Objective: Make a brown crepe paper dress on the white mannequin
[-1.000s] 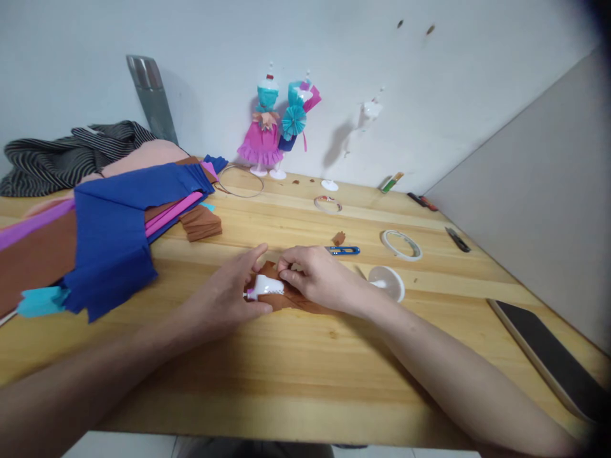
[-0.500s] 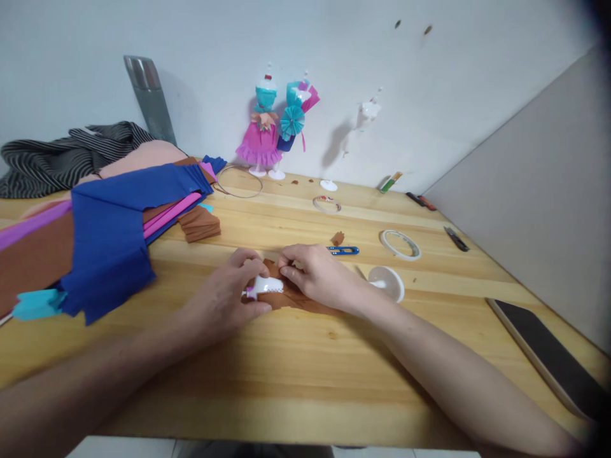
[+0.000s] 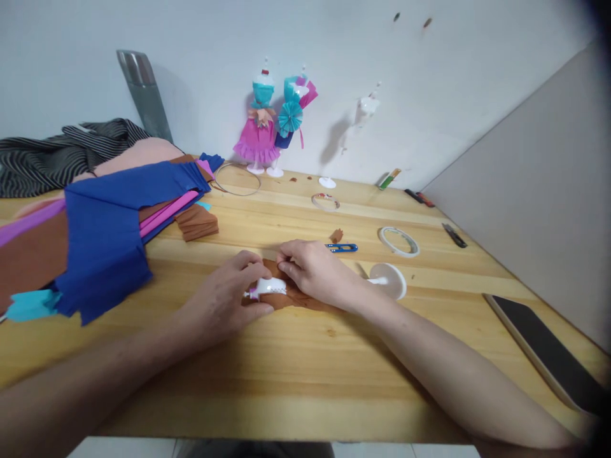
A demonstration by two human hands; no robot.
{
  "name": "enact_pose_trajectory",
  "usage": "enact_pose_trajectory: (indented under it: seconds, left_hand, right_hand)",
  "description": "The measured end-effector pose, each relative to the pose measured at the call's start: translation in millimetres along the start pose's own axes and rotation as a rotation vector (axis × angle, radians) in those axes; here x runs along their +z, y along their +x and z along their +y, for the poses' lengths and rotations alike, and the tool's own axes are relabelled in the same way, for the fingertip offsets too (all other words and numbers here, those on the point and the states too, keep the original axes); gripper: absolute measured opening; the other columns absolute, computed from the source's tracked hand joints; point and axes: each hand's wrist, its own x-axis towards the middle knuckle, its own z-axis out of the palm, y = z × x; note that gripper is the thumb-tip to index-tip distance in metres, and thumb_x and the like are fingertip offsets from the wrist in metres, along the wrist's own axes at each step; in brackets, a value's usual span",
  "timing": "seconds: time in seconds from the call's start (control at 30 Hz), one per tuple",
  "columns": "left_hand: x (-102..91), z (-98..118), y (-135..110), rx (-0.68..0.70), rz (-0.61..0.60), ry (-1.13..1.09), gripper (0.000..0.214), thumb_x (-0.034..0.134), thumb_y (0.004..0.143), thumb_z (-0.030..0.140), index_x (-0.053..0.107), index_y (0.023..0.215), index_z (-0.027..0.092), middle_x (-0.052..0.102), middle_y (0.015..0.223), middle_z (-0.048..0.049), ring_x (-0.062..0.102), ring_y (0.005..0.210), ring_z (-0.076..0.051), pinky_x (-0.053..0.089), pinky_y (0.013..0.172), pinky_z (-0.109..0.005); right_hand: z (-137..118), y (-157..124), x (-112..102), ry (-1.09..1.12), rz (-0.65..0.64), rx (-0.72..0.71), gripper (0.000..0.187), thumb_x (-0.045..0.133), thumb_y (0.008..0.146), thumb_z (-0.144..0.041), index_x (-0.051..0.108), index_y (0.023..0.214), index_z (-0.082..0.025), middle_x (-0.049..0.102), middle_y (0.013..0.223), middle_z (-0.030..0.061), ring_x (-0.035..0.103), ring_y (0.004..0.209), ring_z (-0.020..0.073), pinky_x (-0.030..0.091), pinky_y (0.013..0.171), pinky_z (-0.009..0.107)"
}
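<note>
I see the left hand point(image 3: 224, 305) pinched shut on the white dress form point(image 3: 270, 287) lying mid-table. The right hand point(image 3: 312, 273), fingers curled, pinches brown paper point(image 3: 298, 299) against it. Underneath is a wooden table point(image 3: 310, 369) — white wall point(image 3: 453, 83) at the far side.

Pale wooden worktop in a plain white corner

The worktop point(image 3: 305, 375) is light planked wood with clear grain, and its far edge meets a bare white wall point(image 3: 191, 57) that carries two small dark marks point(image 3: 396, 17) high up. On the right, a smooth grey panel point(image 3: 539, 184) runs along the worktop's side. The light is soft and even, and the faint shadows on the wall fall leftward. Below the near edge shows a strip of pale floor point(image 3: 143, 448).
</note>
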Motion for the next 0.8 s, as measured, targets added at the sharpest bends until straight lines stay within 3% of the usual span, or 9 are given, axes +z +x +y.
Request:
enact_pose_trajectory:
  seconds: [0.27,0.6,0.8]
  left_hand:
    - [0.4,-2.7,0.5,0.028,0.023,0.008,0.014,0.061,0.077,0.019,0.054,0.089,0.018,0.053,0.098,-0.0050,0.054,0.090,-0.020,0.045,0.080,-0.034]
    - [5.7,4.9,3.4,-0.087,0.081,-0.006,0.009,0.057,0.076,0.016,0.056,0.085,0.018,0.053,0.084,-0.0017,0.050,0.077,-0.016,0.040,0.068,-0.029]
    - [8.3,3.3,3.5,-0.084,0.095,-0.008,0.011,0.058,0.076,0.020,0.057,0.086,0.017,0.055,0.087,-0.0028,0.052,0.082,-0.018,0.040,0.070,-0.030]
  right_hand:
    - [-2.1,-2.0,-2.6,-0.013,-0.014,-0.041,0.015,0.049,0.082,-0.011,0.061,0.074,-0.015,0.063,0.072,0.0034,0.051,0.063,0.0122,0.028,0.058,0.024]
    - [2.6,-4.0,-5.4,0.034,-0.078,-0.079,0.014,0.051,0.081,-0.011,0.063,0.076,-0.016,0.063,0.068,0.0005,0.047,0.056,0.0097,0.028,0.055,0.023]
    - [3.1,-6.5,-7.4,0.049,-0.130,-0.109,0.001,0.061,0.076,-0.017,0.060,0.077,-0.017,0.060,0.068,-0.0022,0.047,0.058,0.0099,0.025,0.053,0.023]
